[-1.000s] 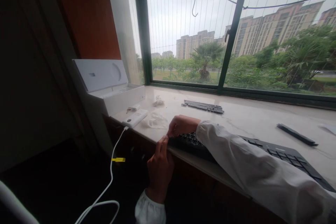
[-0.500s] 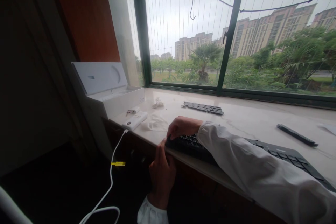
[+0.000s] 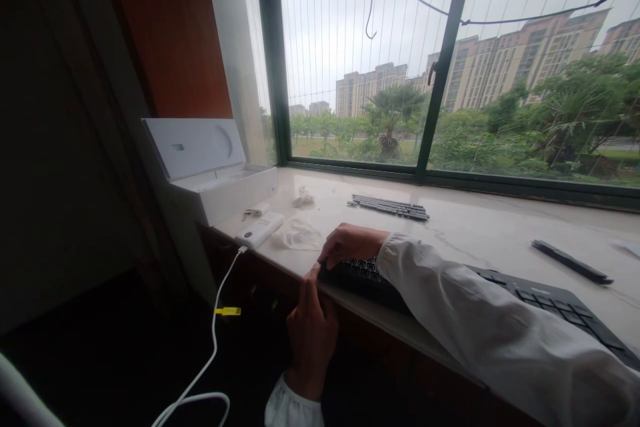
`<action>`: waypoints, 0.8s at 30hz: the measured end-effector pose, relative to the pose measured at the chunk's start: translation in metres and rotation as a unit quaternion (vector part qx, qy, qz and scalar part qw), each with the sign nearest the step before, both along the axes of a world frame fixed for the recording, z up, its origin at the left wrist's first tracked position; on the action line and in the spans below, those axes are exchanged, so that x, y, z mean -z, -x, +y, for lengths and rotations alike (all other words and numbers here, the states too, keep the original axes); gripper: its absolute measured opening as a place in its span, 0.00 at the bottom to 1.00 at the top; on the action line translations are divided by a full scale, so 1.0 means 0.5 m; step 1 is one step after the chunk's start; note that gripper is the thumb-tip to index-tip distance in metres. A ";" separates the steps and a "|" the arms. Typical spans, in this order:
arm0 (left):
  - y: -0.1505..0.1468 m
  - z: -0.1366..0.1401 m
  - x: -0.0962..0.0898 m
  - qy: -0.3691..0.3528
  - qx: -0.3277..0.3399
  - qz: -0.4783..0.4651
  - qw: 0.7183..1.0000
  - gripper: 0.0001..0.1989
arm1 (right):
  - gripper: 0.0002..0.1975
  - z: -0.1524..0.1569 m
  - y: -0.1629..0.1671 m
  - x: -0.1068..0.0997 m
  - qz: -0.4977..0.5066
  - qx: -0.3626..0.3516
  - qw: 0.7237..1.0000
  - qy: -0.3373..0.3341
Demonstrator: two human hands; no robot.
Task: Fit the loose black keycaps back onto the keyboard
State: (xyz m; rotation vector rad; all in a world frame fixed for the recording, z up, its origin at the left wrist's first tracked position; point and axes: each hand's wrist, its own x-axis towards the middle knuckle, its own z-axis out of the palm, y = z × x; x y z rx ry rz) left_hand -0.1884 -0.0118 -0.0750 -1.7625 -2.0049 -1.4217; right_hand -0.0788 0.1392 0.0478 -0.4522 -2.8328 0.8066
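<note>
Head camera shows two hands at work by a window. The black keyboard (image 3: 363, 273) lies on the table (image 3: 480, 230), just under the right hand (image 3: 347, 242) and running off to the right below its white sleeve (image 3: 470, 313). The right hand is bent over the keyboard's near left end, with its fingers curled and bunched. The left hand (image 3: 311, 333) comes up from below, fingers close together and pointing up, their tips at the same corner, meeting or almost meeting the right hand's tips. I cannot tell if they pinch a small thing there.

The job looks part done to me. Beside the right hand, the keyboard shows little open squares that seem to have no key tops. Past the hands, toward the window, gray key pieces (image 3: 390, 207) lie in neat rows, off the board. So those spots look bare, and those pieces are not on it. The sleeve hides the middle, and the far right part is too dark to count.

Left of the hands are a crumpled clear bag (image 3: 299, 235), a white block (image 3: 260, 231) with a cord (image 3: 215, 340), and an open white box (image 3: 237, 193). Far to their right lies a long black bar (image 3: 573, 261).
</note>
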 end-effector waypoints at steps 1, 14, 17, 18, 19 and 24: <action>0.000 0.000 0.001 0.001 -0.002 0.000 1.000 0.24 | 0.14 0.000 0.000 0.000 0.002 -0.003 1.000 -0.004; -0.003 0.000 0.003 0.000 0.004 -0.015 1.000 0.24 | 0.15 0.000 -0.002 -0.012 -0.029 -0.004 0.999 -0.023; -0.002 -0.001 0.001 0.005 0.007 -0.019 1.000 0.23 | 0.14 -0.006 0.000 -0.015 -0.034 0.001 0.999 -0.023; -0.002 -0.002 0.000 0.007 0.008 -0.019 1.000 0.23 | 0.14 -0.007 0.001 -0.015 -0.033 0.003 0.999 -0.022; -0.002 -0.002 -0.001 0.009 0.008 -0.018 1.000 0.23 | 0.14 -0.008 0.002 -0.013 -0.032 0.004 0.999 -0.021; -0.003 -0.004 -0.003 -0.005 0.005 -0.010 1.000 0.23 | 0.14 -0.010 0.005 -0.008 -0.031 0.020 0.999 -0.013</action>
